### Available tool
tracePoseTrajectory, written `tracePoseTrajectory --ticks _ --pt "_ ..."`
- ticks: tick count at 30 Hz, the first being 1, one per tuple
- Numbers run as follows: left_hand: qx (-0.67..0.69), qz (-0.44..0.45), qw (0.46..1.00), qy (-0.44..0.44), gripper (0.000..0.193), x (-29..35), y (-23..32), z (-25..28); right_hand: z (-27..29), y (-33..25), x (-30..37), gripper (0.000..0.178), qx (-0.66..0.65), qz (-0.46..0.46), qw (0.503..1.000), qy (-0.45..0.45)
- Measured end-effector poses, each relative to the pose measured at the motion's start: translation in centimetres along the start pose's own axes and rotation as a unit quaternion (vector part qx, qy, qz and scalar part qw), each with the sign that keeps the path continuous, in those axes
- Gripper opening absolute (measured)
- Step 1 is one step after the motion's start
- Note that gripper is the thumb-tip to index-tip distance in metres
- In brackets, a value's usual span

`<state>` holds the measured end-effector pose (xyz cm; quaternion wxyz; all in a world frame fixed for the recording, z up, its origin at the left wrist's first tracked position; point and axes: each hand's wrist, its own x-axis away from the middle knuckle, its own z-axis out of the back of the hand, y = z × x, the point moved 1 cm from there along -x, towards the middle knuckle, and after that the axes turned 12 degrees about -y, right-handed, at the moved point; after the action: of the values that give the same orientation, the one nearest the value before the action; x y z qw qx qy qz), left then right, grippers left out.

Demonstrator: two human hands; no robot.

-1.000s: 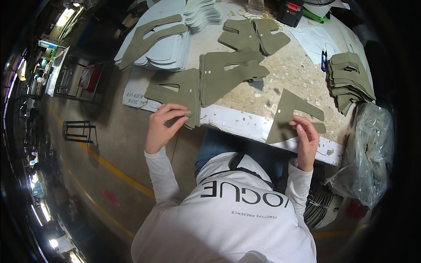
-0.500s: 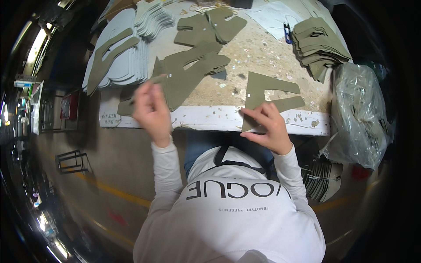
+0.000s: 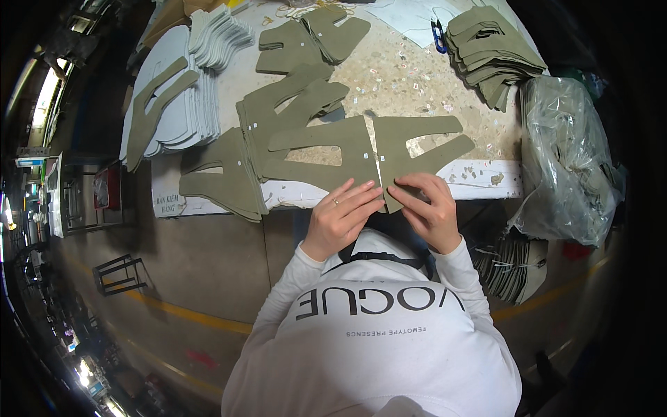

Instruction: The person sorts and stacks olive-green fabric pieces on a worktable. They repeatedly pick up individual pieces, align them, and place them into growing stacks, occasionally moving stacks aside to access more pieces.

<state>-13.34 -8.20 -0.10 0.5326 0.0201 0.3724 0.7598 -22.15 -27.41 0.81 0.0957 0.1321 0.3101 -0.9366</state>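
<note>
Two flat olive cut pieces, each with a slot, lie side by side at the table's front edge with a narrow gap between their straight edges: the left piece [image 3: 354, 142] and the right piece [image 3: 392, 142]. My left hand [image 3: 340, 219] closes on the near corner of the left piece, its fingers straight on top and the thumb hidden. On the right piece's near corner, my right hand [image 3: 432, 212] grips with bent fingers. Each piece bears a small white sticker. An olive stack [image 3: 226, 163] sits just left of the left piece, overlapping another olive pile [image 3: 285, 104].
Grey-white panels [image 3: 167, 90] are stacked at the left, one olive piece on top. More olive pieces [image 3: 313, 38] lie far back. At the far right are an olive stack [image 3: 486, 52], blue thread snips [image 3: 438, 36] and a clear plastic bag [image 3: 566, 160]. Small stickers litter the tabletop [image 3: 410, 83].
My left hand has come right and nearer from the left piles, and a second olive piece now lies left of the first. My right hand's fingers have drawn in at the right piece's edge.
</note>
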Motion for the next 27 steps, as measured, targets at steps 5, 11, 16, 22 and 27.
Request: tracePoseTrajectory --ticks 5,11,16,22,27 --pt "-0.022 -0.016 0.999 -0.022 0.027 0.4 0.0 0.1 -0.1 0.0 0.9 0.045 -0.013 -0.001 1.0 -0.011" --pt "-0.021 -0.039 0.998 -0.034 0.026 0.4 0.0 0.5 -0.4 -0.1 0.9 0.045 0.001 0.01 1.0 -0.012" --pt "0.048 -0.016 0.998 -0.024 0.023 0.2 0.6 1.3 0.3 -0.7 0.6 0.046 -0.036 0.017 0.998 -0.039" --pt "0.166 0.17 0.952 0.192 0.014 1.3 -1.1 4.6 1.0 -0.7 0.7 0.045 -0.01 0.006 1.0 -0.029" --pt "0.428 0.322 0.844 0.042 0.036 -0.2 -1.8 7.2 0.1 -0.6 0.0 0.034 -0.081 -0.09 0.987 0.103"
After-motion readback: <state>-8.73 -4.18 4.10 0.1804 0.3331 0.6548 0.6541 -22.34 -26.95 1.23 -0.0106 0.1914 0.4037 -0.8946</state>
